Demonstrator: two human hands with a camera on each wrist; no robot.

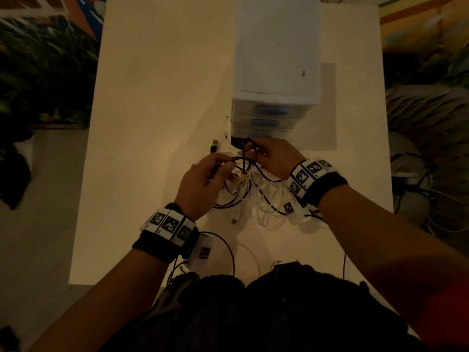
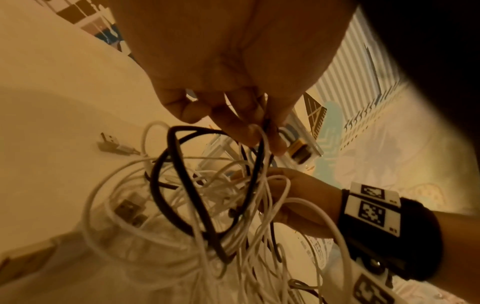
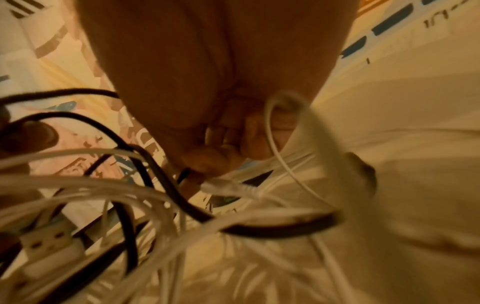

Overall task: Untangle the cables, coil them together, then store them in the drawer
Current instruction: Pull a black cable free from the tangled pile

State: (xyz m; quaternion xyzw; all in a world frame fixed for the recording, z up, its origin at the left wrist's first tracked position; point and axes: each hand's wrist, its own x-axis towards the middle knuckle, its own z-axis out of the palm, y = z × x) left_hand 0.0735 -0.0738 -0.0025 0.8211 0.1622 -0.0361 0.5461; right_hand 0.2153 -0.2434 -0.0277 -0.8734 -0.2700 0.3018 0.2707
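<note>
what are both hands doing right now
Left hand: pinching the black cable.
Right hand: gripping the black cable too, above the tangle.

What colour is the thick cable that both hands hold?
Black cable; the left wrist view shows it best among the white ones.

The person is wearing a black band behind the fingers of each bare hand, the left hand (image 1: 200, 184) and the right hand (image 1: 274, 158). Each wrist band (image 1: 323, 185) is carrying white tiles printed with black square-pattern markers. Dark clothing is covering the torso (image 1: 279, 313).
</note>
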